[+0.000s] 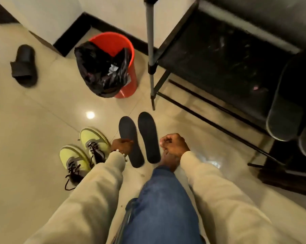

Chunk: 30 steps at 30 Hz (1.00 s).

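Note:
Two dark insoles lie side by side on the tiled floor, the left insole (131, 143) and the right insole (148, 136). My left hand (122, 144) reaches down and its curled fingers grip the near left edge of the left insole. My right hand (173, 145) hovers just right of the right insole with its fingers curled into a loose fist, and I see nothing in it. A pair of yellow-green sneakers (83, 152) with dark laces stands to the left of my left hand. My bare foot (168, 162) shows under my right wrist.
A red bucket (118, 50) lined with a black bag stands at the back by the wall. A black slide sandal (23, 66) lies far left. A tripod leg (151, 55) and a black metal rack (219, 55) holding grey slippers (282, 106) fill the right side.

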Tool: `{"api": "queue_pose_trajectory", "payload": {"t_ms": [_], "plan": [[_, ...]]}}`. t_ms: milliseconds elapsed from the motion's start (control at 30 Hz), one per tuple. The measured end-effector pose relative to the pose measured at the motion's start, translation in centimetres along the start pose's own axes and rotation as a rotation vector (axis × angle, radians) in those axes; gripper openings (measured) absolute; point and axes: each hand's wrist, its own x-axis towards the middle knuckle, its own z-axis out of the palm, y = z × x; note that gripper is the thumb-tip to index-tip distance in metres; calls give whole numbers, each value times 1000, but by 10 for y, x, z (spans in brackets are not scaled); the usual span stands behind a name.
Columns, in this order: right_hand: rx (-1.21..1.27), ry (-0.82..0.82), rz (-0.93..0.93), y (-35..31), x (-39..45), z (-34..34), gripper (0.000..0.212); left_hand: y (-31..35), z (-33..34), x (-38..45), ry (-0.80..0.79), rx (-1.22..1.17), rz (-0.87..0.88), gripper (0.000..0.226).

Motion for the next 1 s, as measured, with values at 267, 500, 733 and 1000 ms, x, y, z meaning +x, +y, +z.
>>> {"api": "queue_pose_trajectory", "payload": {"t_ms": [267, 500, 733, 1000], "plan": [[-389, -7, 55, 38, 95, 55, 51, -47, 52, 82, 67, 149, -141, 56], [-685, 184, 44, 57, 133, 112, 103, -67, 89, 120, 249, 243, -214, 77], [-576, 235, 63, 56, 140, 115, 76, -74, 83, 126, 236, 34, -251, 66], [-293, 62, -61, -9, 90, 52, 24, -43, 27, 65, 172, -194, -198, 38]]}}
